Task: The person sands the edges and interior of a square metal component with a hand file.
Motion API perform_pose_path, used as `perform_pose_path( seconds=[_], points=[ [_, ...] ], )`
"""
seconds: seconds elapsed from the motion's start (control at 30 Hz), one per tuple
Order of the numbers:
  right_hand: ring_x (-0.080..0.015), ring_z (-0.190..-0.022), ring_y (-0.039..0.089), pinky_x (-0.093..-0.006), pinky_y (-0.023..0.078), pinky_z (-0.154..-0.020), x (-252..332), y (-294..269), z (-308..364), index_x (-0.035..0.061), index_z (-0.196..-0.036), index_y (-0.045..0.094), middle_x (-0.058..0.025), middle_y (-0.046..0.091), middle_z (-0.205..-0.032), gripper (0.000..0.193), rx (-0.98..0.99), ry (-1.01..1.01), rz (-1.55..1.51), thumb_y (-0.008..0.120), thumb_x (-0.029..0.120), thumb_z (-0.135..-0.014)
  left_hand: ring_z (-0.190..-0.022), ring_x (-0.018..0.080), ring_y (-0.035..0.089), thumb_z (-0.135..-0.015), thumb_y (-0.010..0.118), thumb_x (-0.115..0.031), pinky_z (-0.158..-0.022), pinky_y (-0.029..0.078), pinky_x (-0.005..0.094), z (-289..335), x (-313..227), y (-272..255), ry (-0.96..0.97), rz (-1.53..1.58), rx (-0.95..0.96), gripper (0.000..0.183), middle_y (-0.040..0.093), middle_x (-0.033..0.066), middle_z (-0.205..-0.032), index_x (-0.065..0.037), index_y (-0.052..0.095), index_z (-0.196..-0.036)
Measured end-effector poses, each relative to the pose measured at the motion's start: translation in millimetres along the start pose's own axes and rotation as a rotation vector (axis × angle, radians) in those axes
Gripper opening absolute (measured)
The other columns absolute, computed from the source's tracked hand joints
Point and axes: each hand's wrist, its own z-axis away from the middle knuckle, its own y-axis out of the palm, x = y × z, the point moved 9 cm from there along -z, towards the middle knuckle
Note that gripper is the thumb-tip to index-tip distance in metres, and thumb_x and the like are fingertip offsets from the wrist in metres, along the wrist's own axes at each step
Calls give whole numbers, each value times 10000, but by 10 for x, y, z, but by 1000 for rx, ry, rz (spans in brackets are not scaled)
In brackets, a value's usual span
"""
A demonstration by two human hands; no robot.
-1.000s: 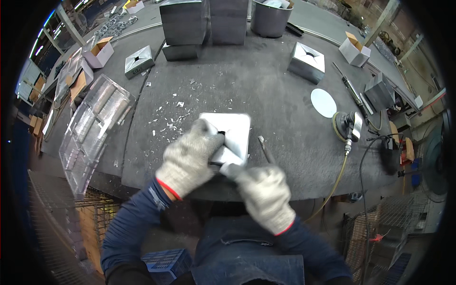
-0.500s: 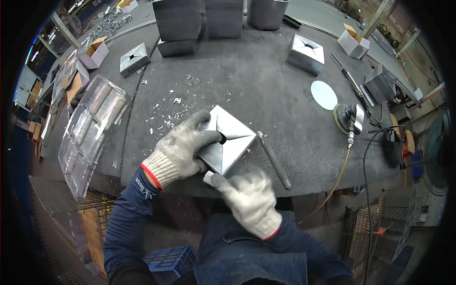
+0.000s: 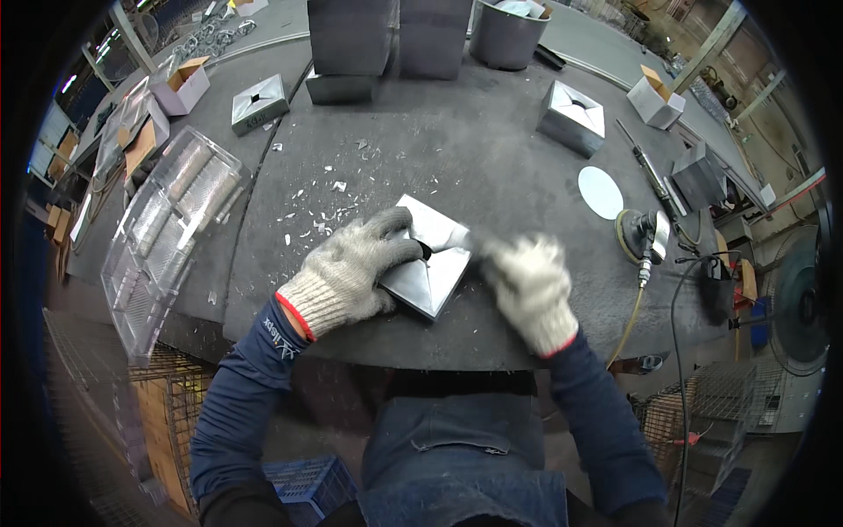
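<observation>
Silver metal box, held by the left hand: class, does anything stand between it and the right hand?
Nothing visible stands between the right hand and the silver metal box; motion blur hides whether they touch. The left hand holds the box's opposite side.

A broad dark grey workbench (image 3: 492, 167) fills the middle, its front edge curving, with a lighter grey table (image 3: 606, 61) behind. One pale post (image 3: 132, 37) rises at upper left. Bright lights (image 3: 68, 83) show at far left. Below lies dark brownish floor (image 3: 334, 408).
</observation>
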Motion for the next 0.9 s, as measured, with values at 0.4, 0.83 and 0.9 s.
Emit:
perform_pose_path(
  seconds=[0.4, 0.83, 0.9],
  points=[
    [-296, -933, 780, -484, 620, -945, 447, -896, 444, 44, -1418, 791, -94, 792, -984, 584, -164, 92, -474, 915, 110, -850, -1318, 361, 766, -609, 1034, -136, -1097, 666, 485, -300, -239, -477, -94, 22, -102, 794, 666, 137, -1558, -140, 809, -1371],
    [-293, -874, 692, -477, 595, -858, -670, -705, 925, 106, -1440, 786, -72, 659, -914, 621, -184, 483, -357, 930, 180, -840, -1458, 404, 667, -830, 928, -336, -1204, 580, 512, -3931, -1439, -402, 162, -230, -144, 731, 605, 127, -1650, -168, 745, -1518],
    [-289, -903, 698, -482, 596, -875, -733, -702, 937, 111, -1438, 786, -67, 658, -914, 628, -161, 523, -352, 928, 188, -831, -1466, 424, 657, -839, 900, -378, -1224, 560, 530, -4088, -1481, -139, 205, -254, -54, 742, 593, 149, -1664, -182, 738, -1536]
  ],
)
